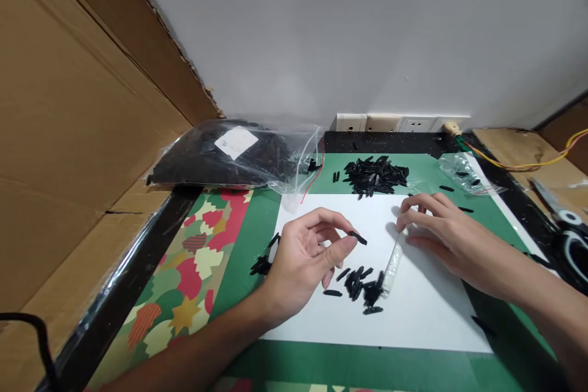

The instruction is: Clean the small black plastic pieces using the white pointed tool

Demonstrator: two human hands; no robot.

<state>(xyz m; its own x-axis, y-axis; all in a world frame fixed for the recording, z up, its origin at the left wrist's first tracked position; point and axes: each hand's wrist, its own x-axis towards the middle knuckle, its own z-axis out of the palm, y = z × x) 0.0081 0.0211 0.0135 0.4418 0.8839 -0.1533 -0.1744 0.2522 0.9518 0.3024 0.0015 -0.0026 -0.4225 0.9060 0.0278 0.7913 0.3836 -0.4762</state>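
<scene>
My left hand (307, 254) pinches one small black plastic piece (358, 237) between thumb and forefinger above a white sheet (427, 312). My right hand (438, 229) holds the upper end of a narrow clear plastic bag (393, 264) that lies on the sheet. Its lower end rests beside a small cluster of black pieces (361, 286). A bigger heap of the same black pieces (375, 174) lies beyond the sheet on the green mat (248, 239).
A large clear bag full of black pieces (229, 156) lies at the back left. Cardboard panels (68, 135) rise on the left. Small clear bags (459, 170) and scissors (558, 211) sit at the right. Wall sockets (399, 123) and wires run along the back.
</scene>
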